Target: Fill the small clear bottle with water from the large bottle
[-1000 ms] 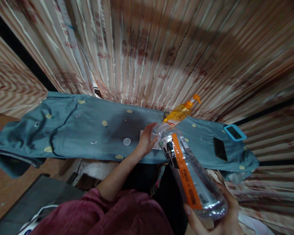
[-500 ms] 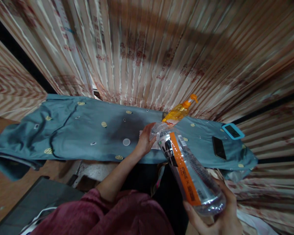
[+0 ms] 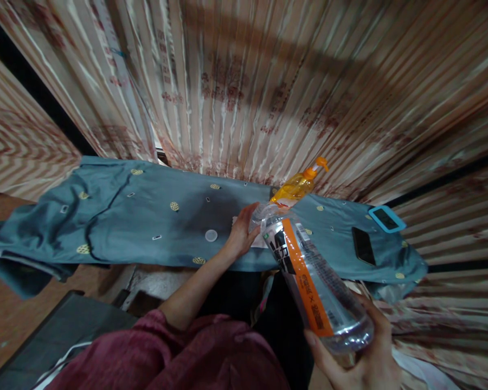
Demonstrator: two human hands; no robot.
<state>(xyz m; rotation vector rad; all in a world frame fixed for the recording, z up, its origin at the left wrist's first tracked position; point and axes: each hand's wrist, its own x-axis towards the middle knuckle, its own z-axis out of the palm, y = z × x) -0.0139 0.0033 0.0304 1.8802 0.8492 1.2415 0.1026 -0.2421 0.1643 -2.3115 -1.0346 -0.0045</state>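
The right hand (image 3: pixel 364 360) holds a big clear bottle (image 3: pixel 309 276) by its bottom end, with the fingers wrapped around it. The bottle is tipped over, and its open top points down at the blue cloth (image 3: pixel 146 216) that covers the table. The bottle has a black and orange label. A little water sits at its bottom end, near the hand.

The left hand (image 3: pixel 241 235) rests on the cloth right by the top of the bottle. Its fingers lie on a white paper (image 3: pixel 257 241) there. You cannot tell if the fingers pinch the paper or only press on it.

A small white cap (image 3: pixel 211 235) lies on the cloth just left of that hand. An orange pump bottle (image 3: pixel 299 186) stands behind the clear bottle. A black phone (image 3: pixel 363 246) and a phone in a blue case (image 3: pixel 386 219) lie far to the right on the cloth. A striped curtain (image 3: pixel 268 81) hangs behind the table.

Compared with a second ago, very little is different. The right hand sits a bit lower in the picture and the bottle is tipped a tiny bit more. The left hand, the cap and the phones are in the same spots.
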